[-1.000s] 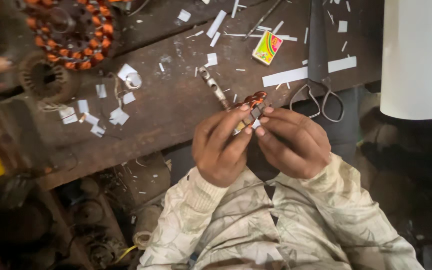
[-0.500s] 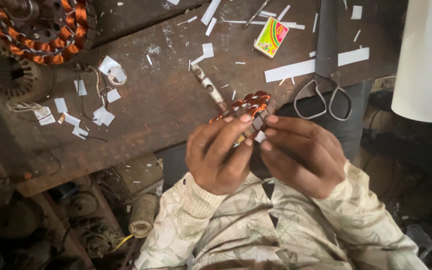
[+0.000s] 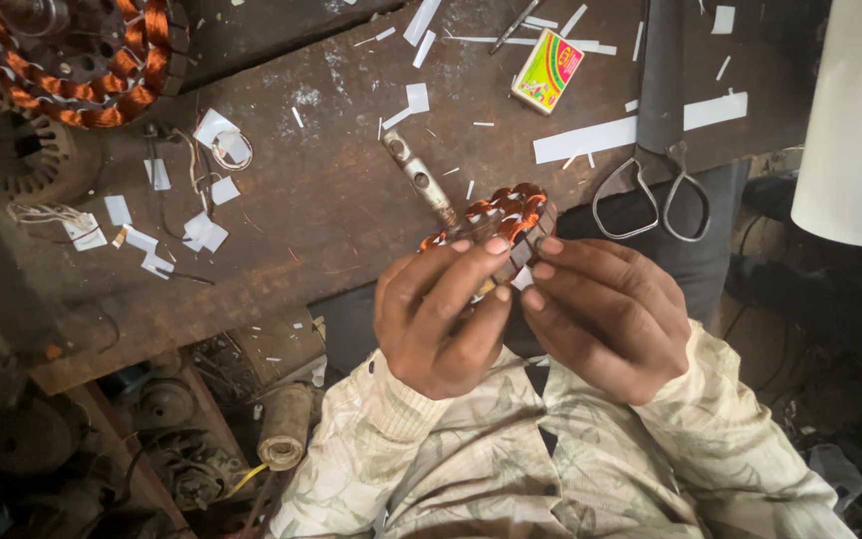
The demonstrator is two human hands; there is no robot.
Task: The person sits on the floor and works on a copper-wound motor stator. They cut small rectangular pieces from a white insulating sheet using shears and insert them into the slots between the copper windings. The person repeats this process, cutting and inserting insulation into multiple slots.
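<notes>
Left hand point(image 3: 441, 314) and right hand point(image 3: 606, 314) raised together at chest height, backs toward camera. Fingers point(image 3: 471, 262) of both curled inward, tips meeting at centre in a pinch. Wrists bent, forearms in patterned sleeves angling up from below.

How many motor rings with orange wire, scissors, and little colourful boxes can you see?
Rings wound with orange wire: 2, the small ring held by left hand and right hand, and the big ring on the bench
Scissors: 1
Colourful box: 1
Total: 4
</notes>
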